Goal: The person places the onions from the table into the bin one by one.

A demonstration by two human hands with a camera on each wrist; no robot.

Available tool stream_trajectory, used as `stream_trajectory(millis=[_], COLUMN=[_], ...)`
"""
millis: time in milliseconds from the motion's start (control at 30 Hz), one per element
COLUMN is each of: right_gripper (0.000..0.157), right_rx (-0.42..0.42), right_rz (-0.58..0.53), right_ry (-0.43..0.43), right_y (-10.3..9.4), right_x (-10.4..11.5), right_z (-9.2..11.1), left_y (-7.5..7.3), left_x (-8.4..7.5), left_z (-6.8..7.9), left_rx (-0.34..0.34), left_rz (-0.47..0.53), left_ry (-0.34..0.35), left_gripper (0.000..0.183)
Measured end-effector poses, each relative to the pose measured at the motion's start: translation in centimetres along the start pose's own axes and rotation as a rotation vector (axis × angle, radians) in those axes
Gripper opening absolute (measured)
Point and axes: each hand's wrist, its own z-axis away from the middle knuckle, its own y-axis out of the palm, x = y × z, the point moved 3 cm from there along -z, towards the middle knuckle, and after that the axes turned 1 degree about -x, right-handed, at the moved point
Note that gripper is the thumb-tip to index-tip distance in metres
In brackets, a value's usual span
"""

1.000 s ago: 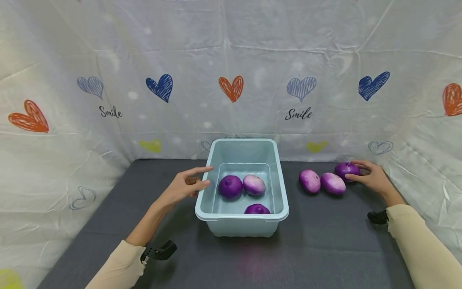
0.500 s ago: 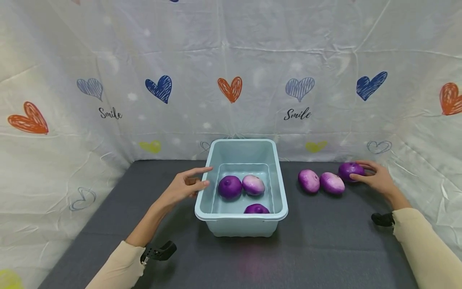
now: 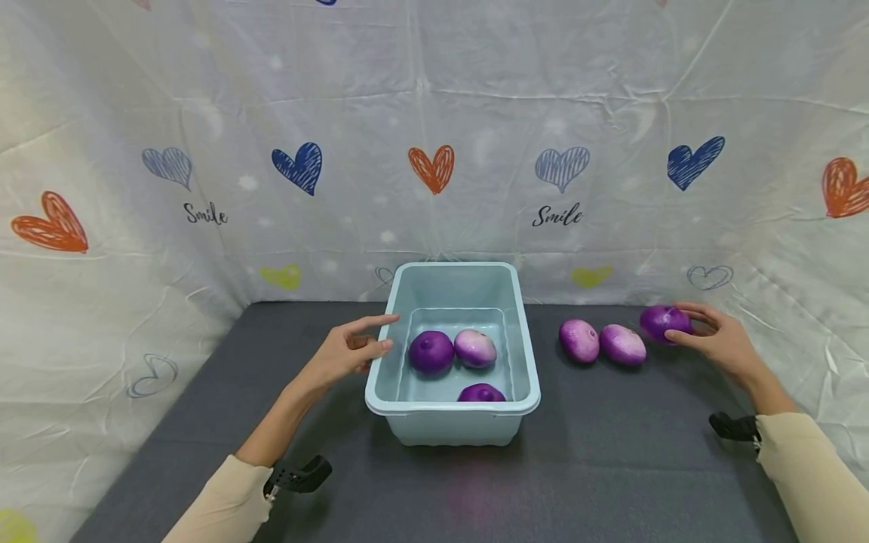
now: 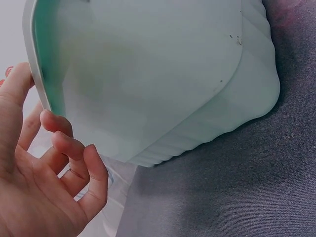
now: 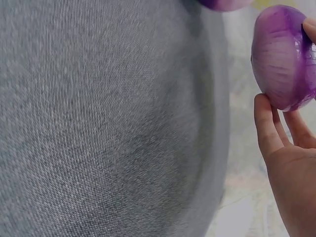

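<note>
In the head view my right hand [image 3: 728, 345] grips a red onion [image 3: 657, 321] at the far right of the table, thumb on the near side and fingers behind. The right wrist view shows this onion's [image 5: 277, 54] pale, streaked side between thumb and fingertips. My left hand [image 3: 345, 351] holds the left rim of a light blue plastic basin [image 3: 456, 427], index finger and thumb reaching over it. From the left wrist, the other fingers curl below the rim. Inside the basin lie a dark purple onion [image 3: 431, 353], a paler one [image 3: 475, 348] and a third [image 3: 480, 393], partly hidden by the front wall.
Two pinkish onions [image 3: 579, 341] lie side by side between the basin and my right hand. Dark grey cloth [image 3: 597, 467] covers the table. A white curtain [image 3: 489, 98] printed with hearts hangs close behind and at both sides.
My right hand has drawn its onion to the right, away from the two onions beside it. The left hand and basin stay where they were; the head view shifts slightly.
</note>
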Motion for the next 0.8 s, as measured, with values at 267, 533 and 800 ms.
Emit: stream_trajectory(millis=[267, 533, 800], right_gripper=[0.053, 0.051, 0.052], right_rx=[0.010, 0.015, 0.064], right_rz=[-0.083, -0.108, -0.163], right_ry=[-0.064, -0.088, -0.193], right_y=[0.3, 1.4, 2.7], right_x=[1.8, 4.3, 6.4], right_z=[0.6, 0.9, 1.0], left_y=[0.0, -0.1, 0.0], left_x=[0.0, 0.0, -0.1], left_z=[-0.1, 0.0, -0.1], left_rx=[-0.007, -0.004, 0.005], left_rz=[0.007, -0.021, -0.022], left_ry=[-0.006, 0.008, 0.018], left_gripper=[0.051, 0.052, 0.051])
